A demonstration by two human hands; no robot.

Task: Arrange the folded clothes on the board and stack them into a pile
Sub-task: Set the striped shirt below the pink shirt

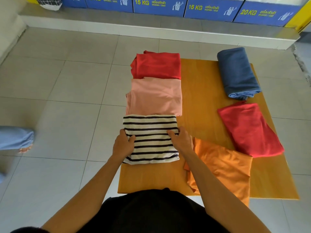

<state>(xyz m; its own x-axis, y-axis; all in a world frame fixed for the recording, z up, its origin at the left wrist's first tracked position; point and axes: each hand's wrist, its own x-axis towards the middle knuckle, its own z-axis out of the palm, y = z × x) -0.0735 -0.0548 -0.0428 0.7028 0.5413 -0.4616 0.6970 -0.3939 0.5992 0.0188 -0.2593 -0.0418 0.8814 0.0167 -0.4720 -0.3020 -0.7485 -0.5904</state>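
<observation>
An orange-brown board (202, 101) lies on the tiled floor. Down its left side lie three folded pieces in a row: a red one (156, 65) farthest, a pink one (154, 96) in the middle, a striped white and navy one (151, 140) nearest. My left hand (123, 143) grips the striped piece's left edge. My right hand (180, 139) grips its right edge. Down the right side lie a folded blue garment (237, 73), a second red piece (249, 128) and an orange piece (223, 163), which my right forearm partly covers.
Grey floor tiles (67, 81) surround the board. A raised ledge (151, 29) with blue washer panels (159, 5) runs along the back. Another person's blue trouser leg and foot (16, 138) stand at the left edge. A checked bag (48, 3) sits on the ledge at top left.
</observation>
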